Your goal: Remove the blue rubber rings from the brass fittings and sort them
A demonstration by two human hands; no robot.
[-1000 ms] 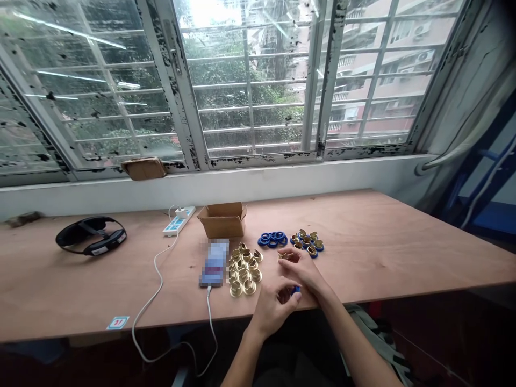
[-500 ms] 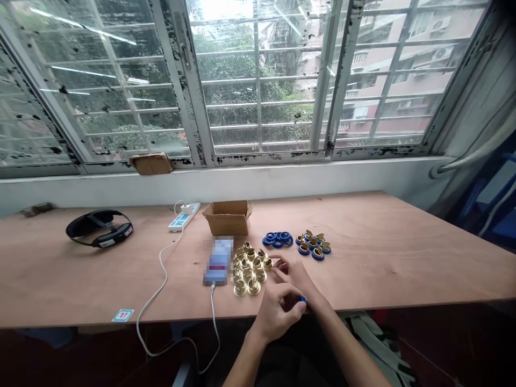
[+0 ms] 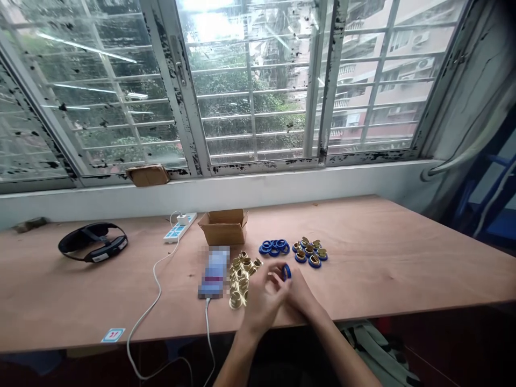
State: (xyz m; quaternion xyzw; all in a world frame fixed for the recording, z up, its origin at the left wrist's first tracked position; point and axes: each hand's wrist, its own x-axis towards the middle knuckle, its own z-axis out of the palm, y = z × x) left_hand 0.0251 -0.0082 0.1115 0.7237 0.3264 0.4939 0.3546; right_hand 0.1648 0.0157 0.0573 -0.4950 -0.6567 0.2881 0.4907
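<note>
In the head view, the left hand (image 3: pixel 260 298) has a narrow grip, pinching an upright, thin round blue ring (image 3: pixel 288 272); I cannot tell the grip of the partly hidden right hand (image 3: pixel 300 294). From that ring, on the wood-grained table (image 3: pixel 382 269), shiny gold-coloured flanged pieces (image 3: pixel 242 273) lie at nine o'clock, loose blue rings (image 3: pixel 274 250) at eleven.

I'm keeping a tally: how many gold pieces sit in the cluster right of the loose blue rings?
7 gold pieces: two at the back, three across the middle, two in front, all right of the loose blue rings. None appears hidden.
</note>
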